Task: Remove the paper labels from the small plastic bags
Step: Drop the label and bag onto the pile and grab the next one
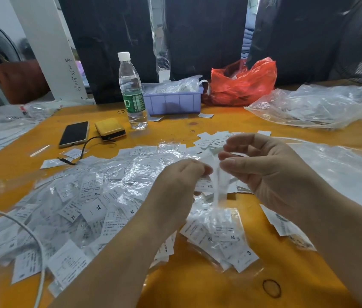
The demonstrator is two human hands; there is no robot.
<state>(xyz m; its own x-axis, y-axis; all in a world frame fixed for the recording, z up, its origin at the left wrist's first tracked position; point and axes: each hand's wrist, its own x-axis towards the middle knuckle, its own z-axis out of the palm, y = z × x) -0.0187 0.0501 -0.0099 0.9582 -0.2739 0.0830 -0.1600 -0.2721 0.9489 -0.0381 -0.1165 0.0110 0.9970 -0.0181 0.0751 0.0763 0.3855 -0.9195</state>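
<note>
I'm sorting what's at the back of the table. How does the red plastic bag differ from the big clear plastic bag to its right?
The red plastic bag is tinted and stands bunched up; the clear plastic bag is see-through and lies spread flat. The clear one covers more table. The red one sits beside the purple bin; the clear one lies apart. Both are crinkled.

bare orange table [198,285] near front, bagged label pile [82,201] crowding left — bottle [132,90], bin [173,101] behind

Two bare forearms reach into view from the bottom edge, with no sleeves visible. The left hand [175,176] and right hand [264,167] wear no gloves, rings or watch. Fingernails are short and unpainted.
</note>
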